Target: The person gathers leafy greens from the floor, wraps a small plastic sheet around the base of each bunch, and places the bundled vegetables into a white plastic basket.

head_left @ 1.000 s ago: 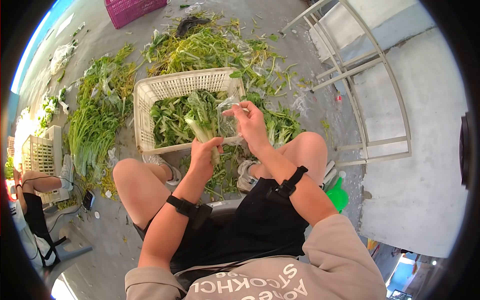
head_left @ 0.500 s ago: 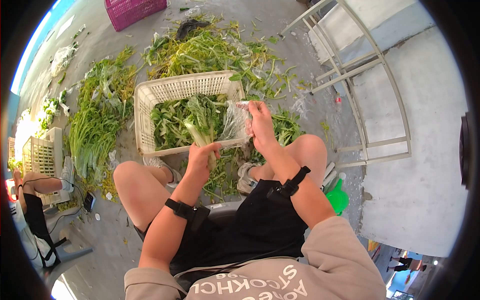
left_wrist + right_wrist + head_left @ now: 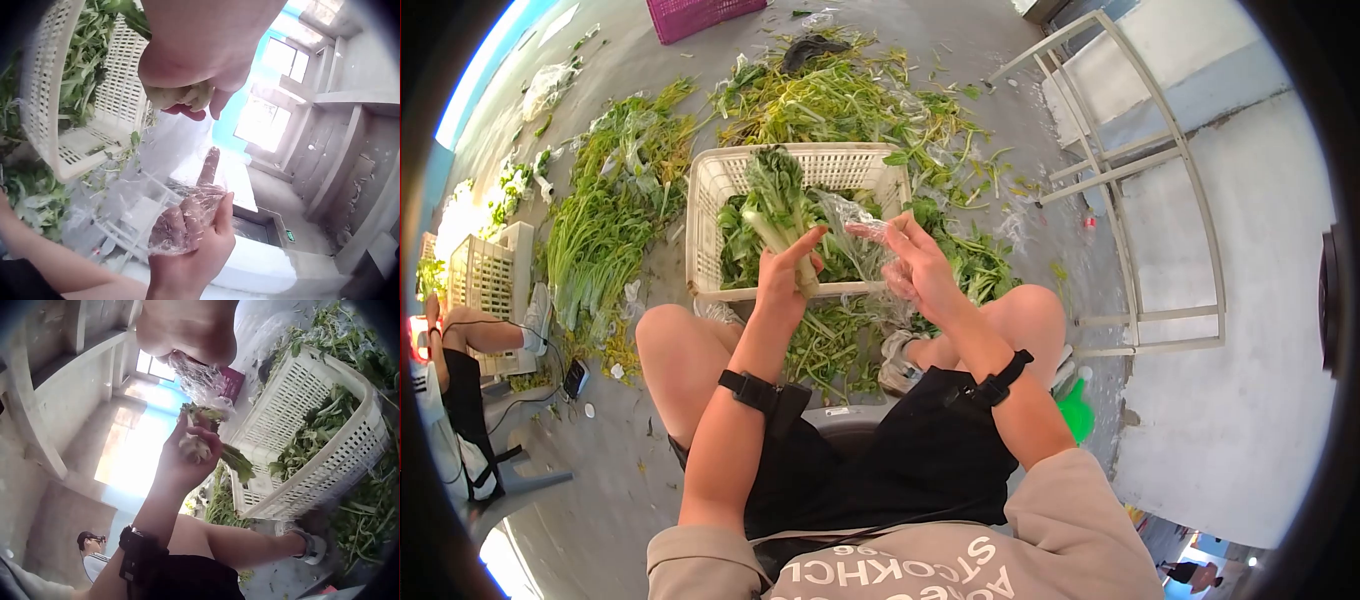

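My left hand [image 3: 783, 278] grips a leafy green vegetable [image 3: 777, 185] by its pale stem, with the dark leaves upright over the crate. The cut stem end [image 3: 181, 95] shows under the palm in the left wrist view. My right hand [image 3: 925, 270] holds a clear plastic bag [image 3: 855, 225], its thumb against the film. In the left wrist view the film [image 3: 178, 234] drapes over the right hand's curled fingers, and the index finger points out. The bag hangs beside the vegetable in the head view.
A white slatted crate [image 3: 700, 225] with cut greens [image 3: 735, 245] stands before my knees. Heaps of loose greens [image 3: 615, 200] lie on the floor to the left and behind the crate. A metal frame [image 3: 1185, 215] leans at the right wall. Another person [image 3: 92, 553] sits to the left.
The left hand has lifted the vegetable slightly and moved it left. The right hand first drew away to the right, spreading the bag, and now has its index finger pointing toward the vegetable.
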Demonstrator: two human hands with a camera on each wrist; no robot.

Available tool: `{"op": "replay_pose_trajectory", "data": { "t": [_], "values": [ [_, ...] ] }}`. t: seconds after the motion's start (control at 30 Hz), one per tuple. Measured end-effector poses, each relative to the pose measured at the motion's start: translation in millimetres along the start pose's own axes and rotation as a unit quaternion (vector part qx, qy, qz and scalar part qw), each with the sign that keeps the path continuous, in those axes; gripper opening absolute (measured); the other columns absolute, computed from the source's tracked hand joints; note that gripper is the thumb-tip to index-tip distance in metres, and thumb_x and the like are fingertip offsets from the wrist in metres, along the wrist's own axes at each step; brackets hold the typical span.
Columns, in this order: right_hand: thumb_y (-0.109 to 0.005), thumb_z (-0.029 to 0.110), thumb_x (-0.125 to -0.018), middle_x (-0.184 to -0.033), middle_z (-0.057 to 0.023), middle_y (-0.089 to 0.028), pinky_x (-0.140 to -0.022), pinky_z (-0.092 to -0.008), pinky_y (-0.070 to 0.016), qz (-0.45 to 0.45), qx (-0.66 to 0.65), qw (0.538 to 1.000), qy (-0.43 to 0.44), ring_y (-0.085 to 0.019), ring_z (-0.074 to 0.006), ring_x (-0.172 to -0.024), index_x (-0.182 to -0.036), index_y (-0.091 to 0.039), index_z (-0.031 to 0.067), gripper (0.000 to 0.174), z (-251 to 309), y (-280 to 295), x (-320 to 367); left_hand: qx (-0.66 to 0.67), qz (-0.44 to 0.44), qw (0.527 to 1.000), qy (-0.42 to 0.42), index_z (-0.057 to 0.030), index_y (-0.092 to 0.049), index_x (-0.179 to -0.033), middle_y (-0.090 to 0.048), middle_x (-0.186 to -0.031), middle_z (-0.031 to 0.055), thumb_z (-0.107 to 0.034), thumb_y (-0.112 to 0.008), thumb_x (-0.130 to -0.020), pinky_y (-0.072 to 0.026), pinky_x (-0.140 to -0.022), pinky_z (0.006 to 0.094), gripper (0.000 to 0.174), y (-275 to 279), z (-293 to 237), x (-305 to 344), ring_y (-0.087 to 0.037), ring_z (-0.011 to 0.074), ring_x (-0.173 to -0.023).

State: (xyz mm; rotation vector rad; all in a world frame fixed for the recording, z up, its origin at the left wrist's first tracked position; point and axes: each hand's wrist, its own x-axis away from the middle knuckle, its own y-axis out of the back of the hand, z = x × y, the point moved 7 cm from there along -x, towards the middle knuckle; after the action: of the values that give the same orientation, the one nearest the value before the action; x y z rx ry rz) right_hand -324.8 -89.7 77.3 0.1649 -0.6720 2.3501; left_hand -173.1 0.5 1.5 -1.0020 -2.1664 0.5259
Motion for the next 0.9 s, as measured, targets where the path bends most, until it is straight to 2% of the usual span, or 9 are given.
{"op": "replay_pose_trajectory", "data": {
  "t": [0.07,0.17,0.3,0.37,0.5,0.6,0.73,0.8,0.9],
  "values": [
    [-0.05,0.03,-0.105,-0.086,0.0024,-0.056,-0.04,-0.0207,-0.023,0.005,0.018,1.0,-0.02,-0.03,-0.0024,-0.045,-0.1,-0.044,0.0142,0.018,-11,2,-2,0.007,0.012,1.0,0.003,-0.0011,-0.064,-0.102,-0.063,-0.083,0.0037,-0.017,-0.08,-0.083,-0.0462,-0.059,0.0279,0.03,-3,2,-1,-0.058,0.0119,-0.064],
    [-0.051,0.031,-0.105,-0.081,0.0048,-0.052,-0.043,-0.0216,-0.0282,0.052,0.056,0.996,-0.048,-0.034,-0.0033,-0.044,-0.099,-0.044,0.0143,0.019,-17,1,-2,0.009,0.005,1.0,0.007,-0.0005,-0.063,-0.105,-0.062,-0.083,0.0041,-0.014,-0.079,-0.083,-0.046,-0.059,0.0285,0.03,-1,3,-3,-0.059,0.0127,-0.065],
    [-0.055,0.032,-0.103,-0.086,0.0012,-0.06,-0.048,-0.0218,-0.0372,0.082,0.158,0.984,0.007,-0.047,-0.0054,-0.051,-0.099,-0.054,0.0111,0.022,-13,8,-4,0.004,-0.019,1.0,-0.025,0.0011,-0.062,-0.104,-0.06,-0.079,0.0047,-0.008,-0.074,-0.084,-0.0462,-0.06,0.0299,0.025,6,-14,0,-0.058,0.0141,-0.065],
    [-0.058,0.041,-0.1,-0.098,-0.0064,-0.068,-0.063,-0.0271,-0.0476,0.016,0.262,0.965,0.008,-0.06,-0.0117,-0.07,-0.102,-0.065,0.0055,0.036,-8,20,-5,0.026,-0.015,0.999,-0.018,0.0014,-0.061,-0.105,-0.057,-0.076,0.0039,-0.004,-0.071,-0.086,-0.0468,-0.066,0.0306,0.022,8,-21,3,-0.055,0.0144,-0.065],
    [-0.056,0.057,-0.096,-0.113,-0.0131,-0.068,-0.086,-0.039,-0.0479,-0.071,0.411,0.905,0.079,-0.062,-0.0208,-0.095,-0.116,-0.069,0.0022,0.06,-19,53,-23,0.022,0.059,0.998,-0.007,-0.0006,-0.056,-0.108,-0.056,-0.084,0.003,-0.002,-0.068,-0.087,-0.0454,-0.078,0.0325,0.024,-6,-28,13,-0.049,0.0122,-0.062],
    [-0.054,0.061,-0.095,-0.12,-0.0137,-0.066,-0.094,-0.0392,-0.0459,-0.069,0.336,0.939,0.009,-0.061,-0.0234,-0.105,-0.116,-0.069,0.0019,0.064,-26,56,-29,0.015,0.108,0.994,-0.016,0.0019,-0.058,-0.108,-0.061,-0.088,0.0076,-0.003,-0.069,-0.085,-0.0448,-0.067,0.028,0.026,-18,-23,15,-0.052,0.0129,-0.066],
    [-0.051,0.065,-0.095,-0.126,-0.0141,-0.064,-0.11,-0.041,-0.034,-0.021,0.221,0.974,-0.053,-0.054,-0.026,-0.123,-0.116,-0.071,0.0048,0.066,-41,30,-25,0.011,0.131,0.991,0.008,0.0018,-0.058,-0.107,-0.061,-0.087,0.0067,-0.002,-0.068,-0.085,-0.045,-0.066,0.0276,0.025,-31,-15,21,-0.051,0.0122,-0.062],
    [-0.057,0.061,-0.094,-0.115,-0.0101,-0.068,-0.104,-0.0408,-0.0387,-0.045,0.193,0.978,-0.065,-0.058,-0.0222,-0.115,-0.109,-0.072,0.007,0.058,-44,32,-23,-0.002,0.135,0.991,0.015,0.0018,-0.058,-0.106,-0.061,-0.086,0.0064,-0.002,-0.068,-0.085,-0.0451,-0.065,0.0273,0.024,-29,-10,18,-0.051,0.012,-0.061],
    [-0.066,0.043,-0.095,-0.102,-0.0058,-0.068,-0.096,-0.0367,-0.0443,0.034,0.154,0.986,-0.058,-0.061,-0.0171,-0.104,-0.108,-0.066,0.0046,0.04,-39,24,-26,-0.024,0.13,0.991,0.02,0.0016,-0.059,-0.104,-0.061,-0.085,0.0062,-0.002,-0.068,-0.085,-0.045,-0.064,0.0267,0.022,-28,-7,18,-0.051,0.0116,-0.061]
  ]
}}
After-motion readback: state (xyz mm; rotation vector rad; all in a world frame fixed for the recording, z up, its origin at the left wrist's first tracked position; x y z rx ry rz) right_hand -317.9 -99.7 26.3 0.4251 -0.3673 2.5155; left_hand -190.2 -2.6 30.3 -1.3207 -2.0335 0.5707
